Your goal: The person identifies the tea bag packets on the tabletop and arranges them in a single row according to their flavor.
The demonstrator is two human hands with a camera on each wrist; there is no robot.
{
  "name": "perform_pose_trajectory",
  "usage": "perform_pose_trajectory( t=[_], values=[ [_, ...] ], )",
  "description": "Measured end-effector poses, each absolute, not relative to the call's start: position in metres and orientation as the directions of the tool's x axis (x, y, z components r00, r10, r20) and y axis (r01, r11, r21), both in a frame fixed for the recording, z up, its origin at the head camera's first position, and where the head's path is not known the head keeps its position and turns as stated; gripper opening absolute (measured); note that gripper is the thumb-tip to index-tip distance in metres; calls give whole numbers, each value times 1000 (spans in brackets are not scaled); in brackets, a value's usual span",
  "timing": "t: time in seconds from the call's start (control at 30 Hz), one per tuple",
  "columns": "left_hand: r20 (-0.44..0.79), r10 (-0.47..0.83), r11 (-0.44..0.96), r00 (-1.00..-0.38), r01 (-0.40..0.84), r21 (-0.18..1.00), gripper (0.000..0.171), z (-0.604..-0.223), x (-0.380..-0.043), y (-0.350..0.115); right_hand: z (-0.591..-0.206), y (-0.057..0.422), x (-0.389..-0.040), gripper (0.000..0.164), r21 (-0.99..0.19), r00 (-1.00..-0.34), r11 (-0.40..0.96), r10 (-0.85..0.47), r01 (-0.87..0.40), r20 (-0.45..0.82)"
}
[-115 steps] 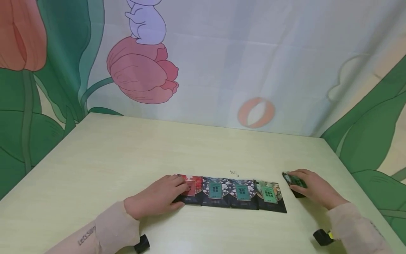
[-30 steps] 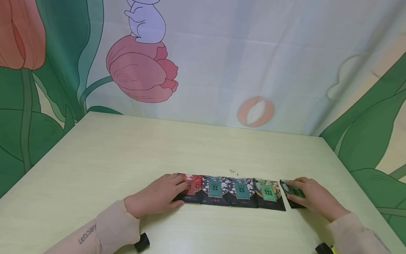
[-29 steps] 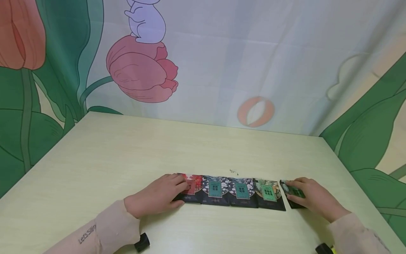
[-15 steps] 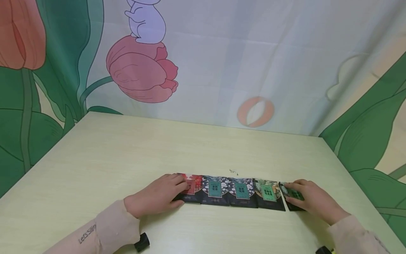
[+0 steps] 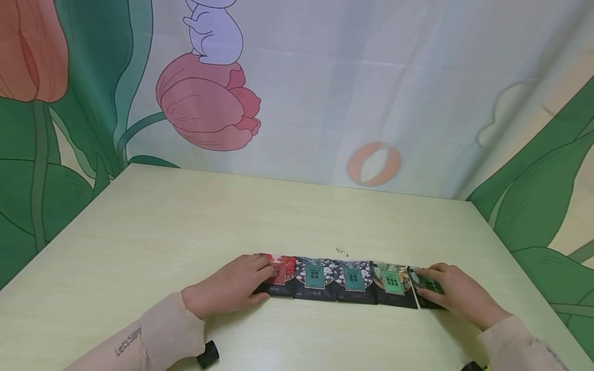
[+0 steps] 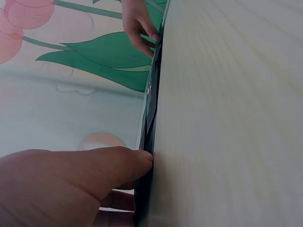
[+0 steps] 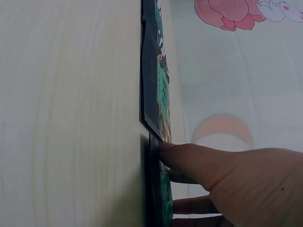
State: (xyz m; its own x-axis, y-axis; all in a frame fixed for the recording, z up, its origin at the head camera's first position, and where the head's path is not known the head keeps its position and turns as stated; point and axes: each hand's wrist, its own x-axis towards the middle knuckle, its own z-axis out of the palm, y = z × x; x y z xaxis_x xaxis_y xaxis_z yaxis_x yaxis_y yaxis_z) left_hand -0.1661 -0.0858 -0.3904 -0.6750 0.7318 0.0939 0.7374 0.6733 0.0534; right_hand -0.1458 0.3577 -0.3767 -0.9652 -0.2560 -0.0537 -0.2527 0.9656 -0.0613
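Observation:
Flat, dark-bottomed tea sachets lie in a row on the table. My left hand (image 5: 228, 288) rests on the red sachet (image 5: 285, 265) at the left end, fingers on its face and thumb at its near edge. Beside it come two blue floral sachets (image 5: 355, 281) and one with a bright green label (image 5: 393, 282). My right hand (image 5: 461, 294) holds a dark green sachet (image 5: 429, 283) at the right end, thumb and fingers over it, its right part hidden. In the right wrist view, that held sachet (image 7: 165, 198) comes right up to its neighbour's corner.
The pale wooden table (image 5: 185, 216) extends behind and in front of the row. A small dark mark (image 5: 342, 252) shows just behind the sachets. A printed curtain (image 5: 306, 103) hangs along the table's far edge.
My right hand has slid the dark green sachet left and nearer to me, narrowing the gap to the row to a thin slit. My left hand has stayed in place.

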Motion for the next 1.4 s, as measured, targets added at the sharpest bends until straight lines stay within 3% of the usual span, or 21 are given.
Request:
perform_pose_trajectory(
  t=[1.1, 1.4],
  values=[
    [10, 697, 714, -717, 695, 80, 53, -388, -168, -82, -372, 353, -152, 52, -96, -966, 961, -259, -258, -6],
    [66, 709, 700, -702, 712, 64, 56, -391, -174, -85, -371, 329, -161, 53, -130, -955, 946, -290, -296, 63]
  ],
)
